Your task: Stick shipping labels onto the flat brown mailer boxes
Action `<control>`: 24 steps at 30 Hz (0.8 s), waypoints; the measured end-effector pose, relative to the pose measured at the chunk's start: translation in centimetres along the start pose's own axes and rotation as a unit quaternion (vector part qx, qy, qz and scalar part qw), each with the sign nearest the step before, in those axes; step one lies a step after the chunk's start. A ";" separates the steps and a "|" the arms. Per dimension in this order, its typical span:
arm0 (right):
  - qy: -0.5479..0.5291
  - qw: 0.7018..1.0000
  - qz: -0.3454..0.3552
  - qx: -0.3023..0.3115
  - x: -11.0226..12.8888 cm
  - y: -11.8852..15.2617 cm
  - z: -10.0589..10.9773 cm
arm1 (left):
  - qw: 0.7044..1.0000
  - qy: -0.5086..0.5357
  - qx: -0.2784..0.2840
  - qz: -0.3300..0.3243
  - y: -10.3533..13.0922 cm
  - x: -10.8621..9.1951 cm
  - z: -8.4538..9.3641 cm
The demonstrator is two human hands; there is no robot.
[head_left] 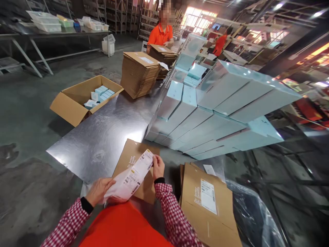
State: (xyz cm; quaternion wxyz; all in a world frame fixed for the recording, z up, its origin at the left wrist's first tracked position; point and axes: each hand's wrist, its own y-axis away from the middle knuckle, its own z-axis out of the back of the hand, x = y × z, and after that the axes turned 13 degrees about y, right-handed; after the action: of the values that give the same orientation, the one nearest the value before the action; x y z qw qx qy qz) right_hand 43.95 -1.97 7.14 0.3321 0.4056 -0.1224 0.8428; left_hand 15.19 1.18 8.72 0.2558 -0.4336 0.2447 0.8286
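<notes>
A long strip of printed shipping labels [133, 175] is stretched between my two hands. My left hand [99, 190] pinches its lower left end, where the strip is bunched up. Fingers and thumb of my right hand [158, 167] close on the upper right end. Underneath lies a flat brown cardboard box [128, 149] with white print, on the metal table [102, 133]. Right of my right forearm sits a stack of flat cardboard boxes [195, 192]; its top one carries a white label [208, 195].
Pale blue and white product boxes [203, 127] are piled high on the table's right. An open carton [84, 97] with small boxes stands at the left. Bundled flat cardboard [137, 73] lies at the far end, near a person in orange [160, 36]. Clear plastic [257, 212] hangs lower right.
</notes>
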 end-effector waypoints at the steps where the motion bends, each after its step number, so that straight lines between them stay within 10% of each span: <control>1: 0.029 1.000 0.007 -0.004 -0.5 -1.8 0.5 | 1.000 -0.007 0.012 -0.008 0.1 0.6 0.0; 10: 0.204 0.970 0.077 0.110 -1.7 -5.2 -2.8 | 0.997 0.004 0.040 -0.061 -1.0 4.2 -2.9; 15: 0.345 0.936 0.034 0.063 -1.9 -4.1 -2.5 | 0.999 0.016 0.022 -0.047 -0.9 4.2 -3.1; 21: 0.408 0.877 0.228 0.112 -1.2 -2.0 -5.9 | 0.999 0.037 0.014 -0.030 -1.0 4.5 -3.3; 24: 0.375 0.919 0.094 0.073 -2.9 -2.9 -4.9 | 0.998 0.048 0.010 -0.027 -1.1 4.6 -3.4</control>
State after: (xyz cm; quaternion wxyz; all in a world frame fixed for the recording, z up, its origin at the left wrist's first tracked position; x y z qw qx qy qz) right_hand 44.23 1.15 1.59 0.2421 0.0692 0.0351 0.9671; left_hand 15.64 0.88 2.92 0.2702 -0.4763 0.2534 0.7974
